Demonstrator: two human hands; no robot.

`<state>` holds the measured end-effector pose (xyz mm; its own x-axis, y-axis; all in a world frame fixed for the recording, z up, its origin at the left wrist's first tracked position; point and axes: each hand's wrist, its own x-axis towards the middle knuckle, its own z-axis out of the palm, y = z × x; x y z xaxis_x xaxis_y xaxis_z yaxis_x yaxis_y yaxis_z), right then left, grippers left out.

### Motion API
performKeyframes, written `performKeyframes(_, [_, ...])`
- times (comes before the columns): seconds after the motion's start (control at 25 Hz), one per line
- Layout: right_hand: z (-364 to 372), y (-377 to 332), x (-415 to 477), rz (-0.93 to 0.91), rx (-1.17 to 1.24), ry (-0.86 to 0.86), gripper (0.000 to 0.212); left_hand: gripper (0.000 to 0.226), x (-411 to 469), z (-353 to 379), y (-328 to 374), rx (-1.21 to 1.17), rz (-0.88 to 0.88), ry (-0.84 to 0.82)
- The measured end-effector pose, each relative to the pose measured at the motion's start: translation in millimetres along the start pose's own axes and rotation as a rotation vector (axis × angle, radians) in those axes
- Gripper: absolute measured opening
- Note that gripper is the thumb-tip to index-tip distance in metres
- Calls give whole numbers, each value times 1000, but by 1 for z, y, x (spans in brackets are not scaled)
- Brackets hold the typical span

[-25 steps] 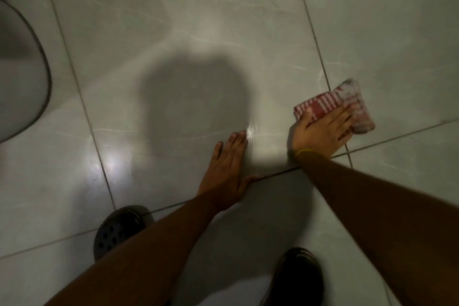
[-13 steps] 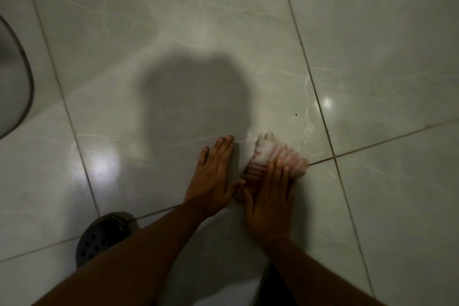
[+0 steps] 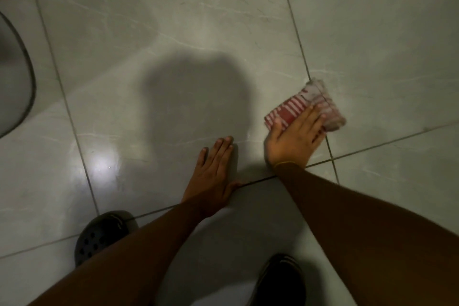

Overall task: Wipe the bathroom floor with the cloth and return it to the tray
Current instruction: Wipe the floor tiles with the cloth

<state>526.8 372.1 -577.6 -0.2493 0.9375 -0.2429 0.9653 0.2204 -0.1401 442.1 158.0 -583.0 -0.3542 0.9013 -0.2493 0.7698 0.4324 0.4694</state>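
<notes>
Hands flat: right hand (image 3: 295,138) atop unlabelled striped cloth (image 3: 301,109), left hand (image 3: 213,171) on floor (image 3: 173,20).

The cloth (image 3: 301,109) is motion-blurred at its far end, partly hidden under the right hand (image 3: 294,139).

Cloth (image 3: 305,109): red-and-white striped, folded, flat on pale tiled floor (image 3: 173,32) at 3 o'clock, across a grout line (far edge blurred).

Head view — looks steeply down, close over the tiled floor (image 3: 223,20).
</notes>
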Motion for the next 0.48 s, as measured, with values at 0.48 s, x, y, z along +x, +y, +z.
performKeyframes(0.48, [-28, 165, -106, -389, -230, -326, 102, 91, 1, -15, 1, 11, -4, -124])
